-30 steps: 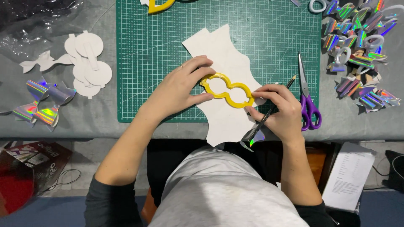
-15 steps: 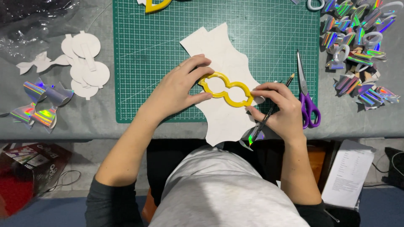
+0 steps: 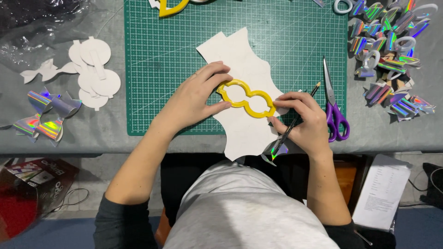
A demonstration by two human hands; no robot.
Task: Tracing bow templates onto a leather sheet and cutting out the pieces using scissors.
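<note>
Pressing yellow template (image 3: 245, 98) onto white sheet (image 3: 244, 129), both hands.

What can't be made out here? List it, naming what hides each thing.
Head view:
- Pencil tip: hidden under the right hand.
- White sheet: whether any line is traced cannot be told; both hands and the yellow template cover it.
- Yellow shape: cut off by the top edge.
- Template's left end: partly under the left hand fingers.

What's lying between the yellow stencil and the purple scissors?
The right hand, holding a dark pencil, lies between the yellow stencil and purple scissors in the head view.
</note>
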